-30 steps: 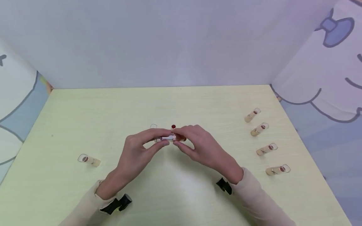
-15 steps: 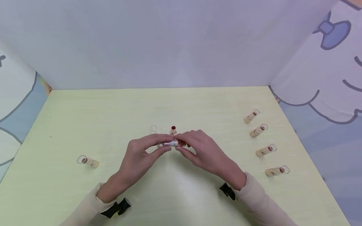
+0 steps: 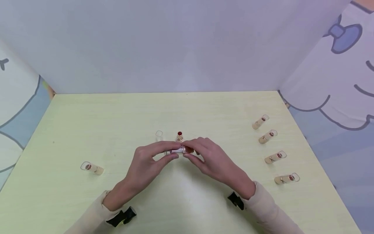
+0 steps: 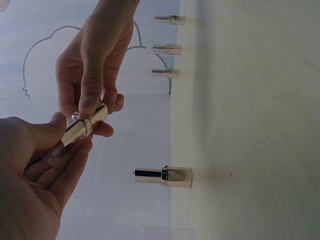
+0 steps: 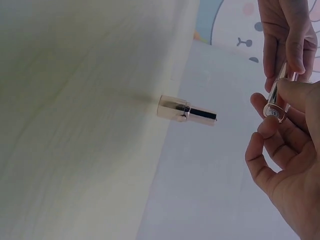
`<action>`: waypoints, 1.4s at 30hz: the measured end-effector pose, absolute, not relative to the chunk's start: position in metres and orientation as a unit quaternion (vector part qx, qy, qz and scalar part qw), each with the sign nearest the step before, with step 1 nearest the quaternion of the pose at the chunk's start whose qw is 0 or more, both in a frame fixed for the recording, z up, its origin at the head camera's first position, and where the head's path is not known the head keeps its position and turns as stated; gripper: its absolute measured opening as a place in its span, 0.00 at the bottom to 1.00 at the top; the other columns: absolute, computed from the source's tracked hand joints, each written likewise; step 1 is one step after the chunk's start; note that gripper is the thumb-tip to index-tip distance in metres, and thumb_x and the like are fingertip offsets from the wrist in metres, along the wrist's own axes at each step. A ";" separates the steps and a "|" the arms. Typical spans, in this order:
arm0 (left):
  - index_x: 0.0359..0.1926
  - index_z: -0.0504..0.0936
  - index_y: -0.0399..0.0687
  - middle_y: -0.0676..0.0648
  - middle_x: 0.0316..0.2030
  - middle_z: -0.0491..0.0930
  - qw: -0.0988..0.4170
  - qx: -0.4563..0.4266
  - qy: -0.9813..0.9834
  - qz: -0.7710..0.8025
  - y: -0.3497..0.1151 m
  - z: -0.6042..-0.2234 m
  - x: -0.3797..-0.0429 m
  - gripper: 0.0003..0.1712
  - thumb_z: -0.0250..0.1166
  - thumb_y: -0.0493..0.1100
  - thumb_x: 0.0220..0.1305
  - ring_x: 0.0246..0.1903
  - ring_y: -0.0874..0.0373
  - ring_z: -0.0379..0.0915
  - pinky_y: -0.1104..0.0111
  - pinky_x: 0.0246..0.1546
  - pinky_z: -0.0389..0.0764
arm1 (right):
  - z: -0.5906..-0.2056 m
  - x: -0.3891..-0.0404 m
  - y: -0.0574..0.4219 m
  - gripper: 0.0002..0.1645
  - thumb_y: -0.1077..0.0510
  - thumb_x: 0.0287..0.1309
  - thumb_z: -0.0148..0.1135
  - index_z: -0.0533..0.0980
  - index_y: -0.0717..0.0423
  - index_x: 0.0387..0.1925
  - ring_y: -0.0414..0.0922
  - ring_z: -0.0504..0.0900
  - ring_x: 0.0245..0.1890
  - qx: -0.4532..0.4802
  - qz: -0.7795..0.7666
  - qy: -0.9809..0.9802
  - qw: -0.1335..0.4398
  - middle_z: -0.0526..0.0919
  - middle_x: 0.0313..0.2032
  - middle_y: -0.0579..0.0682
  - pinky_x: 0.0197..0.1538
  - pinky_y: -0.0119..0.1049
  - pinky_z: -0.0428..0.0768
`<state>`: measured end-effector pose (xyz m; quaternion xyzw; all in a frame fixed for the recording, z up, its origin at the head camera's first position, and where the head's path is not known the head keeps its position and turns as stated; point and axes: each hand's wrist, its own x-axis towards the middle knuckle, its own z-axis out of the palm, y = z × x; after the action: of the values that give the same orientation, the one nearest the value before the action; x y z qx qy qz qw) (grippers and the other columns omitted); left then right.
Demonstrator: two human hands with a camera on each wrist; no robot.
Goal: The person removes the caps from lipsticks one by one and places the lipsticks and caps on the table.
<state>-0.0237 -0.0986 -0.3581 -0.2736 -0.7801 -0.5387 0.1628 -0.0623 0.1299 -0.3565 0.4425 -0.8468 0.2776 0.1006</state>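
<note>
Between both hands a gold lipstick [image 3: 177, 150] lies lengthwise above the table. My left hand [image 3: 146, 166] pinches its clear-capped end between thumb and fingers. My right hand [image 3: 212, 160] grips the gold base [image 4: 100, 114]; the left wrist view shows the clear cap [image 4: 56, 152] around the tube. Just beyond the hands stands an uncapped lipstick [image 3: 179, 136] with a dark red tip, its lower part hidden in the head view but plain in the right wrist view. A loose clear cap [image 3: 159, 134] stands to its left, partly behind my left hand.
Several capped lipsticks stand in a row along the table's right side, the nearest lipstick [image 3: 284, 179] among them. Another capped lipstick [image 3: 93, 168] is at the left. A pale wall [image 3: 163, 48] rises behind the table [image 3: 117, 113].
Both hands have come slightly nearer the body with the lipstick, still gripping its two ends. The uncapped lipstick and loose cap behind them show more. The view has shifted a little.
</note>
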 end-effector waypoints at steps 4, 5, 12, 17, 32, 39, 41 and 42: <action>0.48 0.87 0.47 0.49 0.46 0.88 0.163 -0.270 -0.781 -0.540 -0.098 -0.359 -0.024 0.18 0.73 0.35 0.54 0.44 0.60 0.86 0.76 0.46 0.83 | -0.358 -0.062 0.131 0.25 0.56 0.61 0.68 0.75 0.47 0.59 0.34 0.78 0.41 0.436 0.287 -0.848 0.094 0.83 0.40 0.38 0.50 0.33 0.78; 0.48 0.87 0.47 0.49 0.46 0.88 0.162 -0.268 -0.781 -0.540 -0.098 -0.359 -0.023 0.18 0.74 0.35 0.54 0.44 0.61 0.86 0.76 0.46 0.83 | -0.358 -0.062 0.131 0.25 0.56 0.60 0.68 0.75 0.47 0.59 0.34 0.78 0.41 0.435 0.287 -0.848 0.094 0.83 0.41 0.38 0.51 0.33 0.79; 0.48 0.87 0.46 0.49 0.46 0.88 0.181 -0.284 -0.789 -0.513 -0.096 -0.360 -0.024 0.20 0.75 0.33 0.52 0.47 0.59 0.85 0.78 0.50 0.81 | -0.357 -0.063 0.131 0.23 0.55 0.61 0.67 0.75 0.47 0.58 0.35 0.80 0.44 0.441 0.260 -0.853 0.097 0.84 0.43 0.38 0.54 0.35 0.80; 0.48 0.87 0.46 0.49 0.45 0.88 0.187 -0.284 -0.790 -0.510 -0.095 -0.362 -0.025 0.20 0.75 0.33 0.51 0.47 0.60 0.86 0.78 0.50 0.81 | -0.359 -0.064 0.132 0.23 0.55 0.61 0.67 0.75 0.47 0.58 0.35 0.80 0.43 0.442 0.263 -0.852 0.095 0.84 0.43 0.38 0.53 0.35 0.80; 0.48 0.88 0.54 0.56 0.46 0.88 0.159 -0.184 -0.822 -0.514 -0.116 -0.355 -0.020 0.17 0.74 0.39 0.55 0.44 0.70 0.83 0.75 0.44 0.83 | -0.370 -0.068 0.148 0.23 0.58 0.58 0.70 0.77 0.48 0.55 0.36 0.72 0.32 0.378 0.311 -0.869 0.072 0.80 0.39 0.39 0.33 0.28 0.75; 0.48 0.88 0.53 0.56 0.45 0.88 0.194 -0.186 -0.833 -0.484 -0.122 -0.354 -0.024 0.20 0.76 0.36 0.52 0.46 0.67 0.83 0.81 0.44 0.80 | -0.371 -0.069 0.148 0.22 0.58 0.58 0.70 0.77 0.47 0.54 0.35 0.71 0.31 0.366 0.310 -0.875 0.071 0.81 0.38 0.39 0.31 0.25 0.71; 0.48 0.88 0.52 0.55 0.45 0.88 0.209 -0.191 -0.835 -0.471 -0.125 -0.354 -0.026 0.22 0.76 0.34 0.50 0.47 0.66 0.84 0.82 0.44 0.80 | -0.371 -0.070 0.149 0.22 0.58 0.58 0.70 0.77 0.46 0.55 0.34 0.70 0.31 0.362 0.313 -0.875 0.071 0.81 0.38 0.39 0.31 0.25 0.71; 0.48 0.88 0.52 0.54 0.45 0.88 0.215 -0.194 -0.837 -0.465 -0.127 -0.354 -0.027 0.22 0.76 0.33 0.49 0.47 0.65 0.84 0.82 0.44 0.79 | -0.372 -0.070 0.149 0.22 0.58 0.58 0.70 0.77 0.46 0.55 0.34 0.70 0.31 0.360 0.316 -0.875 0.071 0.81 0.38 0.38 0.31 0.25 0.71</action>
<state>-0.0273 -0.1271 -0.3540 -0.1935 -0.8367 -0.4648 0.2155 -0.0705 0.1493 -0.3717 0.3604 -0.8749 0.3156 0.0712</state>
